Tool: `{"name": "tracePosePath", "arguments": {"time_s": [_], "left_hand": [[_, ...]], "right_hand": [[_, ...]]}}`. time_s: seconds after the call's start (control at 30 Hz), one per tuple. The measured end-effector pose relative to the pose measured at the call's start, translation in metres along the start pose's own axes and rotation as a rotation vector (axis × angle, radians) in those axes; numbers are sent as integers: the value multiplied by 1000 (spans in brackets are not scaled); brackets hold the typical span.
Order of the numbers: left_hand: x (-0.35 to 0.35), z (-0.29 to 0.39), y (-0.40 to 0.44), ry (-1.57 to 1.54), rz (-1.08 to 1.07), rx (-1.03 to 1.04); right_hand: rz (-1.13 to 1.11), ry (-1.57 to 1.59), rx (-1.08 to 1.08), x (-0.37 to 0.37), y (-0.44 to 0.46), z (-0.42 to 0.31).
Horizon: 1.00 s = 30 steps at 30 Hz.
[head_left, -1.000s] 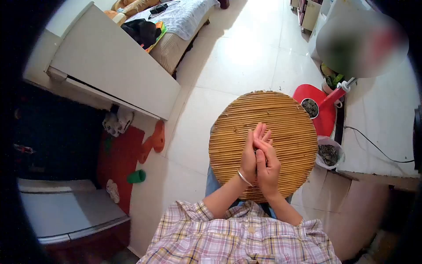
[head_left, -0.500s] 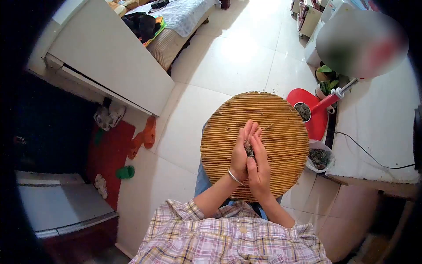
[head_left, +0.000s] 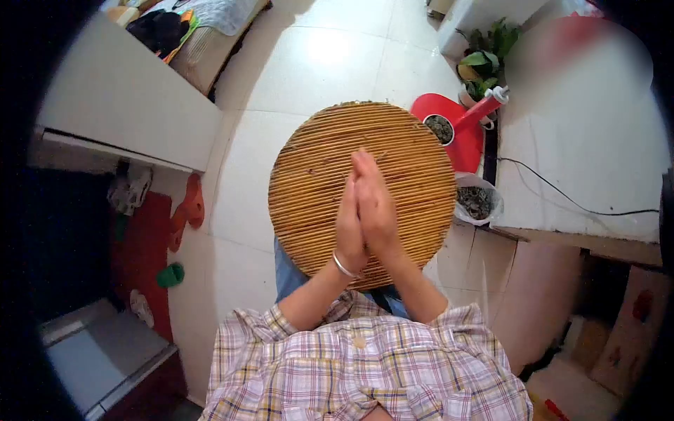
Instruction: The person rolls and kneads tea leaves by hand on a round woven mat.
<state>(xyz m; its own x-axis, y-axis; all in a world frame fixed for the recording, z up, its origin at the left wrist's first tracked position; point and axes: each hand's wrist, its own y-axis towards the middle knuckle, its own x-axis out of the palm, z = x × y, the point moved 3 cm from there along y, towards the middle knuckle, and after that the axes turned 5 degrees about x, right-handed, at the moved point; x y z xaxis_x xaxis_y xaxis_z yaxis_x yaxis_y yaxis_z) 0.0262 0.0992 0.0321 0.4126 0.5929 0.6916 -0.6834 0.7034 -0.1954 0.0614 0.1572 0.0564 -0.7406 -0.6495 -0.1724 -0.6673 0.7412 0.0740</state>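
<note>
My left hand (head_left: pixel 349 228), with a silver bangle at its wrist, is pressed palm to palm against my right hand (head_left: pixel 378 214). The fingers of both are straight, held together and point away from me. Whatever lies between the palms is hidden. Below them is a round mat of thin yellow-brown rods (head_left: pixel 302 179), resting over my lap, with a few small dark bits on it. Beyond its right edge, a white-rimmed cup (head_left: pixel 439 129) of dark crumbly material stands on a red base (head_left: pixel 467 149). A pale plastic-lined container (head_left: pixel 496 205) holds similar dark material.
A white table (head_left: pixel 576 161) with a black cable is at the right, leafy plants (head_left: pixel 484 59) behind the red base. At the left are a white cabinet (head_left: pixel 119 98), orange slippers (head_left: pixel 188 210) and a green object (head_left: pixel 170 274). A bed (head_left: pixel 207 52) stands at the upper left.
The view has shifted, so the mat and hands appear farther left and higher. The palms have closed together; the dark crumbly material visible between them half a second ago is now hidden.
</note>
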Motion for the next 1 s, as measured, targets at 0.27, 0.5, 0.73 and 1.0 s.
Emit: {"name": "tracePosePath", "arguments": {"time_s": [0.27, 0.5, 0.73, 1.0], "left_hand": [[-6, 22, 32, -56, 50, 61], [7, 3, -3, -10, 86, -137], [-10, 0, -11, 687, -81, 310], [-21, 2, 23, -271, -76, -65]], "right_hand": [[-2, 78, -35, 16, -34, 0], [32, 84, 25, 1, 1, 16], [-25, -89, -43, 2, -9, -7], [-35, -124, -219, 14, -36, -5]]}}
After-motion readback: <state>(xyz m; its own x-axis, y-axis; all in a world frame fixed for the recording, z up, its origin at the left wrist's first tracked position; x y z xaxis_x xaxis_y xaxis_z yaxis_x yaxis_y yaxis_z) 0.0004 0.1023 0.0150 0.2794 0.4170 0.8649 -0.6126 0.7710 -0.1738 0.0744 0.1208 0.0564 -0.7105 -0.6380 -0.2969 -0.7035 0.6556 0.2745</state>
